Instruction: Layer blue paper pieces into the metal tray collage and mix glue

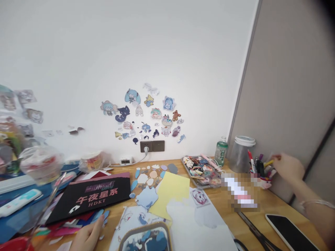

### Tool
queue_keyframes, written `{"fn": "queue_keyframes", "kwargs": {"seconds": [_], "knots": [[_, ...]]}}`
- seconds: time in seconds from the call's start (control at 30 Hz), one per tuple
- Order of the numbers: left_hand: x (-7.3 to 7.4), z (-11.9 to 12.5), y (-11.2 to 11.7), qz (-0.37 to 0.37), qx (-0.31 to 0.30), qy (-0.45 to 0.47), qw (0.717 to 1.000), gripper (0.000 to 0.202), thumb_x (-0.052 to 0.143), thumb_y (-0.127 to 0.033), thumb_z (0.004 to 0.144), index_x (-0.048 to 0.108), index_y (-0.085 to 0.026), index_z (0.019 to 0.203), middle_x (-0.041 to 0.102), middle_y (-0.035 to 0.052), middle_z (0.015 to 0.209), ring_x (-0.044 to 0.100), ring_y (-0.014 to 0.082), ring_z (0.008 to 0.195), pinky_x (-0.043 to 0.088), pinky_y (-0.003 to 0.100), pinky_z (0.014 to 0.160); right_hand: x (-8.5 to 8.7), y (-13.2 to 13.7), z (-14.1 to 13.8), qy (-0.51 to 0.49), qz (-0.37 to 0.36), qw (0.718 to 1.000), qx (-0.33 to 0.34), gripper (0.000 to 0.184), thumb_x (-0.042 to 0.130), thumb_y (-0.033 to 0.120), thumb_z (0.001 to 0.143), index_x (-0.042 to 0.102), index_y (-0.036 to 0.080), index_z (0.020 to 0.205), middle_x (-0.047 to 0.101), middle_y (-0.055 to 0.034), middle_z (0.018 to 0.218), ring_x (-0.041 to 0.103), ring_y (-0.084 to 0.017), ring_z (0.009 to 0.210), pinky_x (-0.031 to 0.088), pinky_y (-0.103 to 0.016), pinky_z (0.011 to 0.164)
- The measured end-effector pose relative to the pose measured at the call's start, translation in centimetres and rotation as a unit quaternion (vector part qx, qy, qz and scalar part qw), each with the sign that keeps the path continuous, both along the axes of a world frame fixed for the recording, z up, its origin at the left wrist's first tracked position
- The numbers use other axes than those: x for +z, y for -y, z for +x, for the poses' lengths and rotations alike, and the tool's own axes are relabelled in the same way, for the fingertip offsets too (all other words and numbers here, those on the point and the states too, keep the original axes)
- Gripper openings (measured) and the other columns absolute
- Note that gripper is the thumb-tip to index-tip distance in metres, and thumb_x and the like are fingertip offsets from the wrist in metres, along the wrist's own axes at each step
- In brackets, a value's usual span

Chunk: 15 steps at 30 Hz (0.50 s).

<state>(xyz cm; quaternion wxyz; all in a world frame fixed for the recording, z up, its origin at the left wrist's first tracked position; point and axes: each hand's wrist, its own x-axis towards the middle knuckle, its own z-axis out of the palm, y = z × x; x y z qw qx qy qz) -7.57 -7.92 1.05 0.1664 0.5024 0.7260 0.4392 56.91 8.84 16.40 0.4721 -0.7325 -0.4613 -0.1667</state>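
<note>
My right hand (287,168) reaches to the far right of the wooden desk (225,205), fingers pinched on the end of a yellow pen (269,162) that stands in a pen cup (263,174) with several other pens. My left hand (87,237) rests at the bottom edge on coloured paper scraps, near a black box with pink lettering (89,197). Its fingers lie flat and hold nothing. A yellow paper sheet (171,191) and blue cut-out shapes (146,197) lie between the hands.
A metal tray of stickers (201,170), a green bottle (221,150) and a clear jar (242,153) stand at the back right. Scissors (258,233) and a phone (290,232) lie front right. Stickers cover the wall above a socket (151,146). Clutter fills the left.
</note>
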Motion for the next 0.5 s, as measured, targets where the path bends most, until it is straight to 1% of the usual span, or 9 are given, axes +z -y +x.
{"fn": "queue_keyframes", "kwargs": {"seconds": [0.07, 0.13, 0.17, 0.23, 0.3, 0.33, 0.37, 0.43, 0.5], "knots": [[-0.1, 0.0, -0.1, -0.006, -0.009, -0.001, 1.0, 0.059, 0.038, -0.077, 0.061, 0.04, -0.02, 0.046, 0.045, 0.0005, 0.044, 0.047, 0.0194, 0.051, 0.039, 0.026, 0.046, 2.8, 1.2, -2.8, 0.003, 0.065, 0.998, -0.019, 0.019, 0.039, 0.021, 0.077, 0.058, 0.018, 0.078, 0.057, -0.0177, 0.085, 0.052, -0.039, 0.097, 0.038, -0.054, 0.075], [-0.3, -0.1, -0.2, -0.005, -0.009, -0.001, 1.0, 0.06, 0.037, -0.077, 0.062, 0.042, -0.019, 0.046, 0.045, 0.0006, 0.044, 0.046, 0.0188, 0.051, 0.038, 0.025, 0.045, 5.1, 2.8, -7.1, -0.001, 0.146, 0.989, -0.013, 0.025, 0.033, 0.02, 0.08, 0.052, 0.019, 0.095, 0.053, -0.0163, 0.104, 0.044, -0.033, 0.111, 0.033, -0.052, 0.089], [-0.4, -0.1, -0.2, -0.005, -0.012, -0.001, 1.0, 0.059, 0.037, -0.076, 0.064, 0.043, -0.019, 0.047, 0.044, 0.0004, 0.044, 0.046, 0.0182, 0.05, 0.038, 0.025, 0.045, 5.9, 3.8, -9.8, -0.068, 0.224, 0.971, 0.053, 0.023, 0.035, 0.019, 0.079, 0.051, 0.018, 0.095, 0.052, -0.0161, 0.105, 0.043, -0.032, 0.111, 0.029, -0.052, 0.092], [-0.3, 0.1, -0.1, 0.004, -0.02, -0.002, 1.0, 0.058, 0.036, -0.073, 0.067, 0.046, -0.018, 0.05, 0.046, 0.0001, 0.045, 0.045, 0.0172, 0.05, 0.038, 0.024, 0.044, 6.0, 6.2, -15.9, -0.089, 0.216, 0.961, 0.149, 0.02, 0.037, 0.021, 0.079, 0.046, 0.021, 0.096, 0.055, -0.0081, 0.087, 0.057, -0.024, 0.085, 0.044, -0.045, 0.078], [0.1, 0.8, 0.3, 0.033, -0.048, 0.001, 0.998, 0.055, 0.039, -0.069, 0.07, 0.054, -0.018, 0.057, 0.054, 0.0014, 0.054, 0.05, 0.0184, 0.057, 0.042, 0.023, 0.049, 4.1, 9.0, -22.7, -0.086, 0.139, 0.946, 0.28, 0.006, 0.043, 0.023, 0.077, 0.048, 0.022, 0.081, 0.055, 0.0007, 0.065, 0.058, -0.016, 0.058, 0.049, -0.031, 0.059], [0.3, 1.3, 0.6, 0.051, -0.068, 0.007, 0.996, 0.052, 0.041, -0.067, 0.07, 0.058, -0.018, 0.064, 0.06, 0.0026, 0.063, 0.054, 0.0197, 0.065, 0.045, 0.024, 0.055, 2.6, 10.5, -26.0, -0.083, 0.079, 0.925, 0.363, 0.006, 0.042, 0.02, 0.076, 0.048, 0.022, 0.076, 0.053, 0.003, 0.059, 0.056, -0.013, 0.051, 0.048, -0.027, 0.052], [0.6, 1.9, 1.0, 0.071, -0.092, 0.019, 0.993, 0.05, 0.043, -0.064, 0.071, 0.062, -0.019, 0.073, 0.064, 0.0036, 0.074, 0.056, 0.0209, 0.074, 0.048, 0.024, 0.061, 0.8, 12.0, -29.3, -0.123, -0.001, 0.86, 0.494, 0.008, 0.04, 0.017, 0.076, 0.046, 0.021, 0.074, 0.051, 0.0038, 0.057, 0.055, -0.012, 0.049, 0.047, -0.024, 0.05], [0.9, 3.2, 2.0, 0.085, -0.145, 0.061, 0.984, 0.046, 0.042, -0.058, 0.077, 0.063, -0.022, 0.097, 0.065, 0.0042, 0.092, 0.058, 0.0212, 0.082, 0.05, 0.027, 0.068, -2.8, 14.7, -34.8, -0.206, -0.109, 0.75, 0.619, 0.013, 0.036, 0.017, 0.08, 0.045, 0.02, 0.07, 0.049, 0.003, 0.061, 0.054, -0.01, 0.049, 0.046, -0.023, 0.048], [0.7, 4.1, 2.9, 0.089, -0.198, 0.109, 0.97, 0.051, 0.036, -0.057, 0.08, 0.055, -0.024, 0.114, 0.064, 0.0055, 0.098, 0.06, 0.0214, 0.079, 0.052, 0.029, 0.063, -5.6, 16.6, -38.9, -0.215, -0.139, 0.701, 0.665, 0.013, 0.039, 0.015, 0.079, 0.047, 0.019, 0.07, 0.049, 0.0005, 0.072, 0.054, -0.009, 0.051, 0.044, -0.02, 0.045]]}}
